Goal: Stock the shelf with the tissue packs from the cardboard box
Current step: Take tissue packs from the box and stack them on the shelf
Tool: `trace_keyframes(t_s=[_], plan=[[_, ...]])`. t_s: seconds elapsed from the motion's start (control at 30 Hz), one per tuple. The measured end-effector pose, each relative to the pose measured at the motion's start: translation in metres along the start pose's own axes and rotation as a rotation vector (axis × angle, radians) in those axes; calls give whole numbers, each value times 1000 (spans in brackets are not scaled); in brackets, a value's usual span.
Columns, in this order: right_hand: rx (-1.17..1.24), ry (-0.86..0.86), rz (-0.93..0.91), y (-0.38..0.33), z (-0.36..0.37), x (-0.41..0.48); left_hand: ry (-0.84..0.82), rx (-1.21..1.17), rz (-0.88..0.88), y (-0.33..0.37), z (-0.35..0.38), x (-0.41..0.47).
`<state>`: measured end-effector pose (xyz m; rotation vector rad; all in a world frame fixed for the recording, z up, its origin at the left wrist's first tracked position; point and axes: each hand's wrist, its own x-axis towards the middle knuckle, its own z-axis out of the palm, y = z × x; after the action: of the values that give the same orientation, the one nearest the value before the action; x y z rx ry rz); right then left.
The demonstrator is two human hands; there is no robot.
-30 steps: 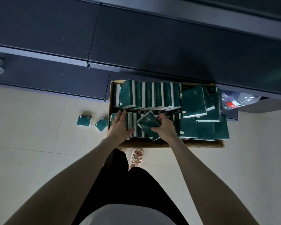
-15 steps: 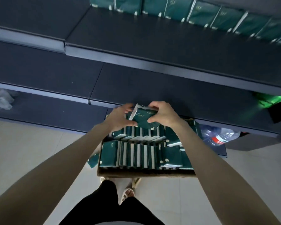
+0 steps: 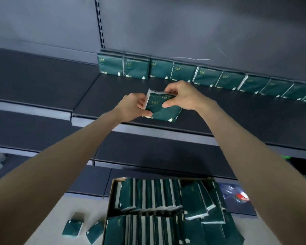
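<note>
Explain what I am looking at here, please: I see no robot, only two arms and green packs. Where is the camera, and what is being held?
There is no machine here. A person works bare-handed, and a wide-angle camera worn on their head looks forward and down. All the pictures come from that one view, which is why the arms reach in from below. The left hand and right hand together grip one green tissue pack over the dark shelf. A row of packs stands along the back wall of that shelf. Lower down, the cardboard box on the floor holds many more packs. Two loose packs lie to its left, and a plastic bottle shows to its right.
</note>
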<state>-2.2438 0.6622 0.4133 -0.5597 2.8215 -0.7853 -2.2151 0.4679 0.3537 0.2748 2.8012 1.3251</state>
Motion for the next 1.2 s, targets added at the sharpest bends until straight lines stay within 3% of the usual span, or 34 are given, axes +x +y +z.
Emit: trace_keyframes(t_s=[0.27,0.37,0.7,1.1,1.2], plan=[[-69,155,115,27,-25,129,-31,622,122,-19,-58,132],[-113,190,166,38,-22,170,9,745,144,-28,-70,175],[-320,242,222,54,-21,242,51,830,219,-68,-71,259],[-398,406,145,63,-4,257,132,818,284,-85,-61,268],[-469,337,107,62,-1,254,128,819,287,-85,-62,268]])
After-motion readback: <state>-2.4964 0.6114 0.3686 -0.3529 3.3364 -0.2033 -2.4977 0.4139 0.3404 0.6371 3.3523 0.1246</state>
